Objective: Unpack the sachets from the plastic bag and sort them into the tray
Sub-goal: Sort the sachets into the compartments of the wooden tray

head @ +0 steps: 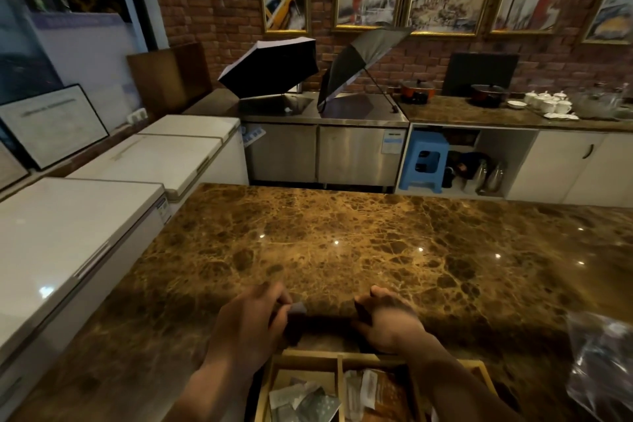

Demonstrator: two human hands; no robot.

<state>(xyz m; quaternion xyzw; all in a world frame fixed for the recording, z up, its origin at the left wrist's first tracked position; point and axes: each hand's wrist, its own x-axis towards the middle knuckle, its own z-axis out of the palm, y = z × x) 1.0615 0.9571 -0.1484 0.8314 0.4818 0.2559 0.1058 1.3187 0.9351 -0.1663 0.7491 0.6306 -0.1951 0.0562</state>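
A wooden tray (339, 361) with dividers sits at the near edge of the marble counter, partly under my forearms. Its left compartment holds grey and white sachets (303, 401); the middle one holds white and brown sachets (368, 390). Just beyond the tray, my left hand (248, 325) is closed around a dark sachet (297, 312). My right hand (388, 320) grips another dark sachet (362, 312). Both hands are blurred. A clear plastic bag (599, 363) with dark contents lies on the counter at the far right.
The brown marble counter (342, 243) stretches ahead. White chest freezers (68, 236) line the left side. Across the aisle stand a steel cabinet (325, 151) with two open umbrellas, a blue stool, and a back counter with pots and cups.
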